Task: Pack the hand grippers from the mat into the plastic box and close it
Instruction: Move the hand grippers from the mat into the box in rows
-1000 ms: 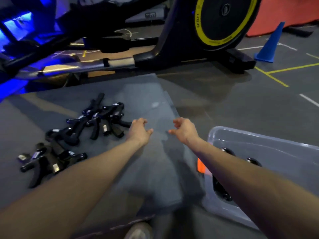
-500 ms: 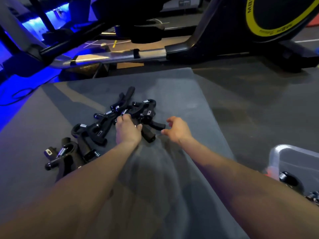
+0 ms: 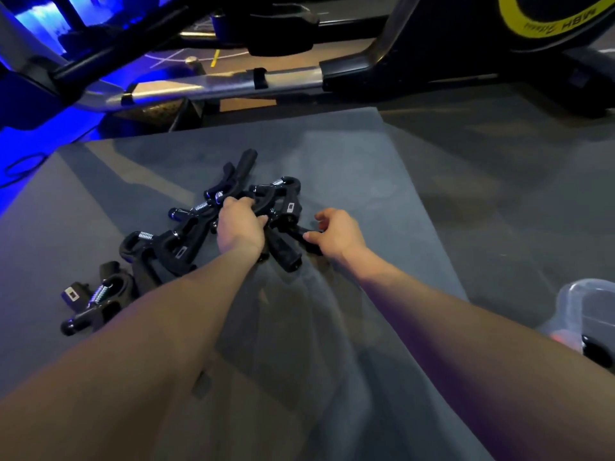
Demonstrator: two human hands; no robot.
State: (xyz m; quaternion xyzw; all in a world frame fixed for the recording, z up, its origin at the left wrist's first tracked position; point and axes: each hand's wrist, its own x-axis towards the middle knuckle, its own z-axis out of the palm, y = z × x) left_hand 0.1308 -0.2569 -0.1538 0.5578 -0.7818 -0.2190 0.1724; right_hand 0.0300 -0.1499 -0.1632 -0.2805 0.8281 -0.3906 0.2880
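1. two bare hands reach into a pile of black hand grippers [image 3: 186, 241] lying on a grey mat [image 3: 349, 168]; the tangle hides the exact count, though at least five show.
2. the left hand [image 3: 238, 226] has its fingers curled round a gripper handle in the heap's far cluster.
3. the right hand [image 3: 337, 234], at 3 o'clock from the left and apart from it, pinches the end of another gripper's handle [image 3: 301, 232] between thumb and fingers.
4. two more grippers [image 3: 90, 304] lie at 8 o'clock from the main heap, near the mat's left side.
5. one clear plastic box [image 3: 585, 304] sits off the mat at 4 o'clock, only its corner in view, with dark shapes inside.
6. the mat lies on a dark gym floor [image 3: 499, 144]; one black exercise machine [image 3: 432, 44] with a yellow-ringed wheel stands at 12 o'clock, blue light glowing at 10 o'clock.
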